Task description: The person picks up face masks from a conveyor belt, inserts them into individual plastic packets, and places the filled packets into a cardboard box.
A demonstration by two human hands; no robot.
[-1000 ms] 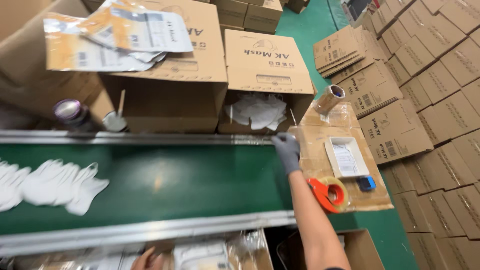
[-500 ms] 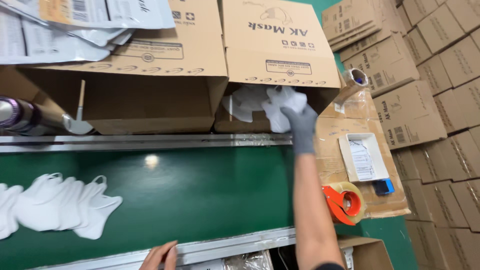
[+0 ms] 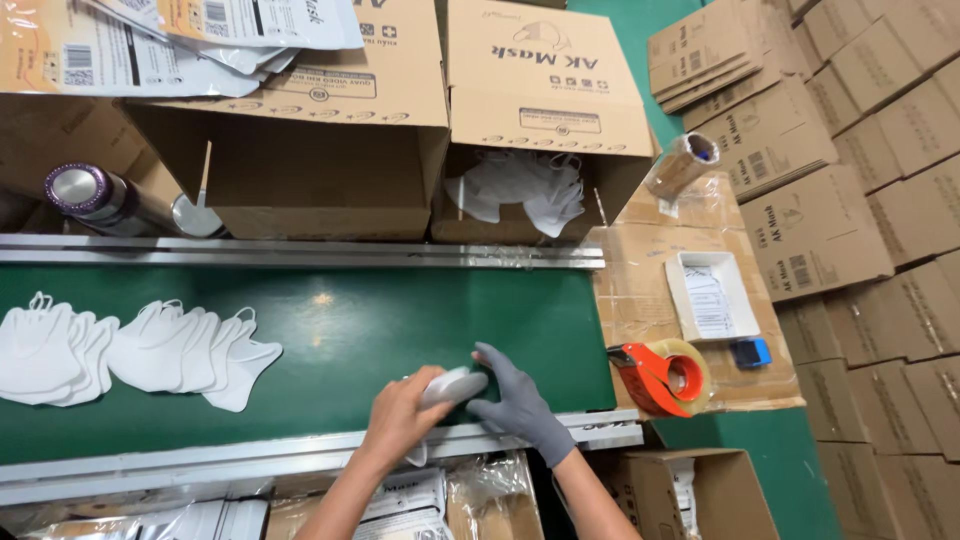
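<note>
Both hands meet low on the green belt (image 3: 400, 320), close to its near metal rail (image 3: 300, 465). The bare left hand (image 3: 400, 418) has its fingers curled around a small stack of white masks (image 3: 452, 384), gripping it from the left side, while the grey-gloved right hand (image 3: 515, 405) presses against the same stack from the right, its fingers spread wide and its fingertips touching the masks and the belt. The stack sits between the two hands, resting on the belt. Well to the left of the hands, more white masks (image 3: 130, 345) lie fanned out in an overlapping row on the belt. Just to the right of the gloved hand, off the belt's end, a red tape dispenser (image 3: 665, 375) lies on a sheet of cardboard (image 3: 640, 250), with a small white tray (image 3: 712, 295) and a little blue object (image 3: 750, 352) beyond it. Straight ahead of the hands, past the far rail, an open cardboard box (image 3: 545, 110) holds a loose heap of white masks, and a second, larger box (image 3: 300, 130) stands beside it to the left with printed pouches (image 3: 150, 40) piled on top. A roll of clear tape (image 3: 682, 162) rests to the right of the open box. Flat cartons (image 3: 850, 130) are stacked far off to the right. Below the hands, under the rail, are bags of packaging (image 3: 420, 505) and another open box (image 3: 690, 490).
</note>
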